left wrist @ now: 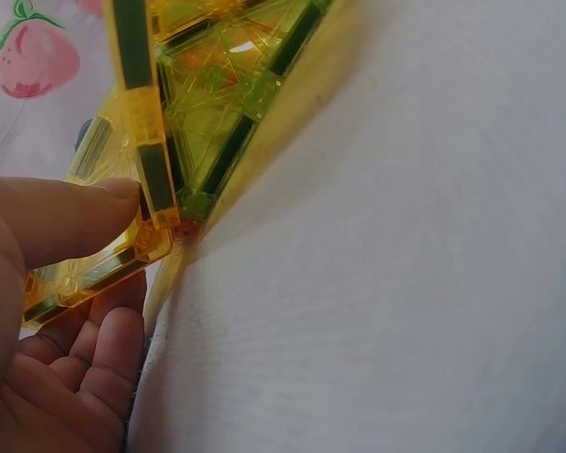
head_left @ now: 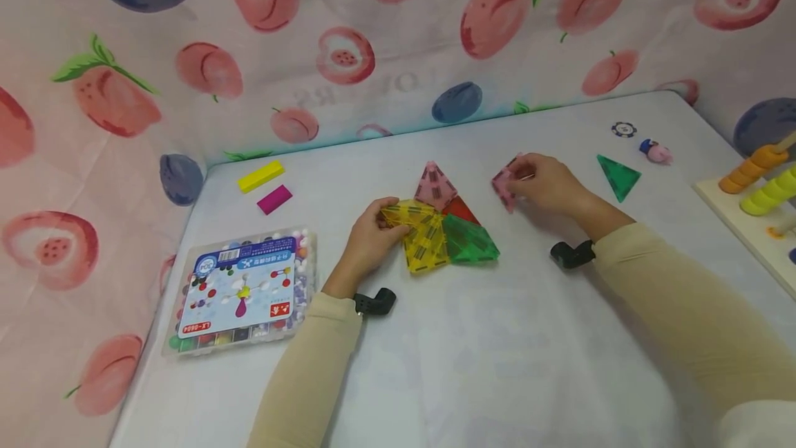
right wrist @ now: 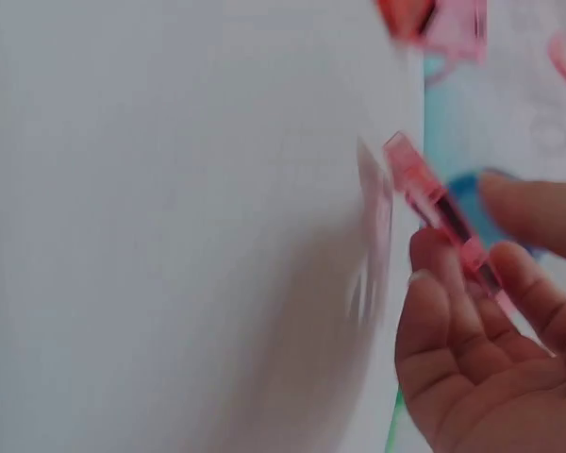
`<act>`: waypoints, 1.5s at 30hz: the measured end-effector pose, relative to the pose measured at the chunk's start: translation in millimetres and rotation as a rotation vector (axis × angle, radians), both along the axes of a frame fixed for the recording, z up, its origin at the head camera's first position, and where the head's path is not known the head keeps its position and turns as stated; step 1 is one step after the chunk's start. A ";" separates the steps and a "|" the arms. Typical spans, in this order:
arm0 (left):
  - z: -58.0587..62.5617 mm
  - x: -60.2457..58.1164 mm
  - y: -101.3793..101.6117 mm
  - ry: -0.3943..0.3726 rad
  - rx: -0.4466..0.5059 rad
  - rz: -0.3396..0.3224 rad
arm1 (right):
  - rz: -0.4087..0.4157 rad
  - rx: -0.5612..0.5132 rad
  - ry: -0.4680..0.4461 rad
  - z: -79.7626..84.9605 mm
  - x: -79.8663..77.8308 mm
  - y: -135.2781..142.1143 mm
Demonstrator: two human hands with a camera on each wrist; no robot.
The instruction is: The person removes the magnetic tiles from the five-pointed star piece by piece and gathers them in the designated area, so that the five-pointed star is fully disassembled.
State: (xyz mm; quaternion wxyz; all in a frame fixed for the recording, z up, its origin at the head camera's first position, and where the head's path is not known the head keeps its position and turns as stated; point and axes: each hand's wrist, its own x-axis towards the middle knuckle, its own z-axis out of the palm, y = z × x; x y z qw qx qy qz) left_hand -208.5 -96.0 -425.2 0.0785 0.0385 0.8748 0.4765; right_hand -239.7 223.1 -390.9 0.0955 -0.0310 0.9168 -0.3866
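Observation:
In the head view a cluster of see-through magnetic tiles lies mid-table: yellow tiles (head_left: 425,247), a green tile (head_left: 471,240), a red tile (head_left: 461,210) and a pink tile (head_left: 434,189). My left hand (head_left: 370,244) pinches a yellow tile (left wrist: 104,269) at the cluster's left side; the left wrist view shows the thumb on top and the fingers underneath. To the right of the cluster and apart from it, my right hand (head_left: 547,187) pinches a separate pink tile (right wrist: 445,215) between thumb and fingers. That tile is tilted just above the white tabletop.
A loose green triangle tile (head_left: 618,176), a poker chip (head_left: 624,129) and a small pink figure (head_left: 656,151) lie at right. Beyond them stands a wooden bead rack (head_left: 740,216). At left are a yellow block (head_left: 261,176), a magenta block (head_left: 274,200) and a plastic case (head_left: 239,289) of small parts.

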 end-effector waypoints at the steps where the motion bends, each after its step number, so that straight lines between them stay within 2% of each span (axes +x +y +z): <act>1: 0.3 0.2 -0.3 0.001 -0.003 0.002 | -0.005 0.015 0.002 1.2 0.3 7.1; 11: 3.6 1.1 -2.4 0.019 -0.003 0.002 | -0.040 0.166 -0.031 5.7 2.4 72.0; 16: 6.4 2.3 -1.3 0.020 -0.001 -0.002 | -0.058 0.239 -0.001 6.9 4.6 92.4; 20: 7.7 2.8 -0.7 0.014 0.001 -0.005 | -0.068 0.276 0.014 7.3 4.7 101.0; 25: 8.3 3.1 0.3 0.015 0.001 -0.001 | -0.007 0.292 -0.040 8.0 4.1 101.8; 30: 7.9 3.4 2.1 0.013 0.002 -0.002 | 0.034 0.346 -0.021 6.9 4.0 107.1; 33: 6.6 3.5 3.4 0.005 -0.004 -0.002 | 0.009 0.343 -0.014 8.5 7.7 111.9; 37: 4.5 3.4 4.1 -0.001 -0.010 -0.003 | -0.060 0.259 0.026 16.1 21.4 106.4; 39: 4.0 3.5 3.8 0.002 -0.013 0.000 | -0.056 0.204 0.071 20.1 30.1 95.4; 42: 3.1 3.4 3.0 0.004 -0.016 0.005 | 0.015 0.141 0.133 22.2 42.2 70.1; 45: 2.1 3.2 2.9 0.004 -0.013 0.010 | 0.110 0.076 0.142 19.8 50.3 40.1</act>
